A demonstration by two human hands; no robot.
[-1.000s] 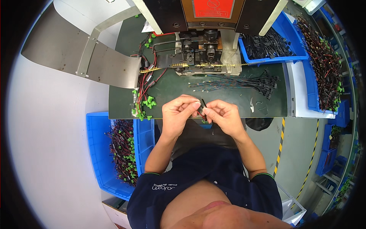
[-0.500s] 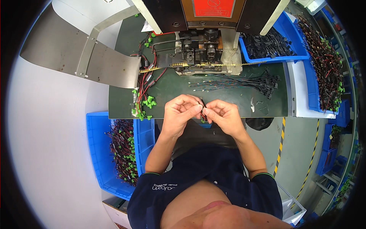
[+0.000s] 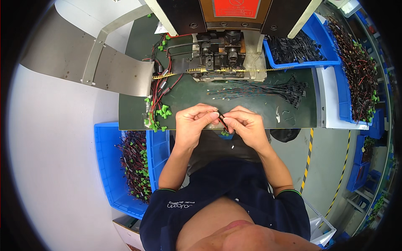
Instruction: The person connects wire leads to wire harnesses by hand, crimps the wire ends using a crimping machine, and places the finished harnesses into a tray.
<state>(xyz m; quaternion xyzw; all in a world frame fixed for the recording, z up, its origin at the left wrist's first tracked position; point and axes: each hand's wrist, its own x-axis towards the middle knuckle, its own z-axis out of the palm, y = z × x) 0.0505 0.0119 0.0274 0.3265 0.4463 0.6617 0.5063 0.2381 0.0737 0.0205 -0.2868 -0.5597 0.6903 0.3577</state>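
In front of my body, at the near edge of the green bench, both hands pinch one thin cable (image 3: pixel 222 119) with a black covering and some red wire. My left hand (image 3: pixel 190 125) is closed, thumb against fingertips, on the cable's upper end. Lower along the same cable, my right hand (image 3: pixel 249 127) is closed on it from the other side. A green connector (image 3: pixel 225 133) shows just under the fingers. The cable's exact tip is partly hidden by my fingertips. Beneath the hands a small white bit (image 3: pixel 233 147) shows against my dark lap.
Beyond my hands stands a press machine (image 3: pixel 224 54) fed by a yellow terminal strip (image 3: pixel 167 75). Black cables (image 3: pixel 268 90) lie before it; red-black wires with green connectors (image 3: pixel 161 111) lie left. Blue bins (image 3: pixel 106 167) of wires stand at left and right, one holding black parts (image 3: pixel 295 49).
My left hand has shifted slightly left, and my hands are a little farther apart. More of the black cable shows between them, tilted down to the right.
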